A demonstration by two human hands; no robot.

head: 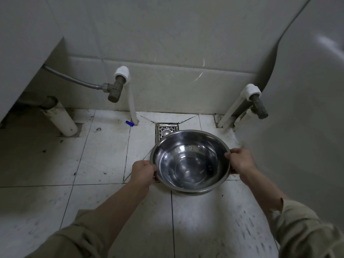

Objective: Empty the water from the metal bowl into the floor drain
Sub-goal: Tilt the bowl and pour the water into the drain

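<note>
A shiny metal bowl (190, 161) is held roughly level above the tiled floor, with a shallow pool of clear water in its bottom. My left hand (143, 172) grips the bowl's left rim and my right hand (240, 161) grips its right rim. A square metal floor drain (164, 130) lies just beyond the bowl's far edge; the bowl hides the drain's near part.
Two white pipes with valves stand by the back wall, one left (119, 86) of the drain and one right (255, 101). A thick white drainpipe (61, 120) slants at far left. A white rounded fixture (307, 108) fills the right side. A small blue cap (129, 123) lies on the floor.
</note>
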